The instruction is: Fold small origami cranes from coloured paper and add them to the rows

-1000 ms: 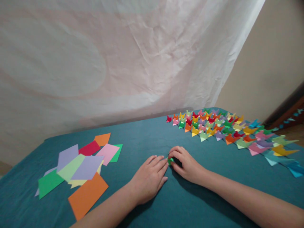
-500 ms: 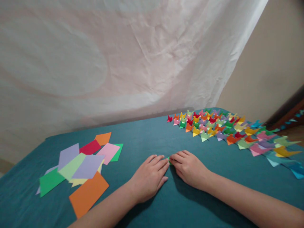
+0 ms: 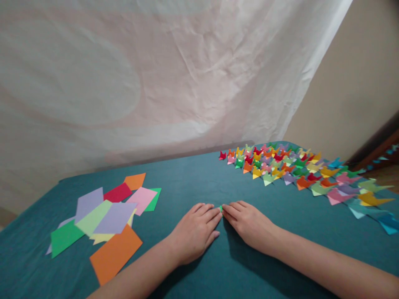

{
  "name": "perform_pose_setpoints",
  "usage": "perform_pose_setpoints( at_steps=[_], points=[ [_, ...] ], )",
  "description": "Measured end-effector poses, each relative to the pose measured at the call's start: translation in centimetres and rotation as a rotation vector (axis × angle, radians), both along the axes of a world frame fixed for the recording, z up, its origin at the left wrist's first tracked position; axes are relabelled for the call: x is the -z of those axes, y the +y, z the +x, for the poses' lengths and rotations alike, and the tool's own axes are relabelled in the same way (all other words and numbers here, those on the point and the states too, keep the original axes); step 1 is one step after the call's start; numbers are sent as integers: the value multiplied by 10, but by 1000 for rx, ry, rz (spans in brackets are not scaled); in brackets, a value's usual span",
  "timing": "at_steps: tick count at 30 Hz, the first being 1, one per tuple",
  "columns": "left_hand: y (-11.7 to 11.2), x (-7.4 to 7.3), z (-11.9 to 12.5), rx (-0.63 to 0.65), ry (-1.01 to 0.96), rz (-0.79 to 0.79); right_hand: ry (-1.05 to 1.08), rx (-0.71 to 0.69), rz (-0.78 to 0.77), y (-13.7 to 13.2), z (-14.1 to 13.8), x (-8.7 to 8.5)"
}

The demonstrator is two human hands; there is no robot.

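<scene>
Between my fingertips, a small piece of green paper (image 3: 221,208) shows as a sliver; the hands cover most of it, so its folded shape cannot be made out. My left hand (image 3: 197,233) rests palm down on the cloth, its fingers close together and their tips holding the paper's left side. From the other side, the closed fingers of my right hand (image 3: 249,225) hold the paper's right edge against the table. The fingertips of both hands almost meet there.
Loose coloured paper sheets, among them an orange one (image 3: 116,255) near my left forearm, overlap on the left. Rows of folded paper birds (image 3: 289,176) stand at the right. A teal cloth (image 3: 183,182) covers the table; a pale hanging sheet (image 3: 174,83) closes off the back.
My right hand's fingers have straightened slightly and shifted a little lower at the green paper. The left hand stays nearly in place, and less green shows.
</scene>
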State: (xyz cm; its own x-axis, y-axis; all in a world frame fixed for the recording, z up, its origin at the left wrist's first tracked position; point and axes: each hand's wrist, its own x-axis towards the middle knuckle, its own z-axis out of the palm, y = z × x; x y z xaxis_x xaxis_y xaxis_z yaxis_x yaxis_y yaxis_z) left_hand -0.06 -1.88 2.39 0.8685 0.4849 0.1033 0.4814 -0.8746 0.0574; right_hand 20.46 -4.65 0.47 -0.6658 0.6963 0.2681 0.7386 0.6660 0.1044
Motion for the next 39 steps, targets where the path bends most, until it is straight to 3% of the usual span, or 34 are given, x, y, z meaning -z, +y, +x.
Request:
perform_pose_setpoints(
  at_steps=[13,39],
  points=[
    [0,-21,-7,34,51,-12,-120,38,21,-2,-4,-2],
    [-2,-16,1,25,70,25,-157,40,48,-3,-4,0]
  ],
)
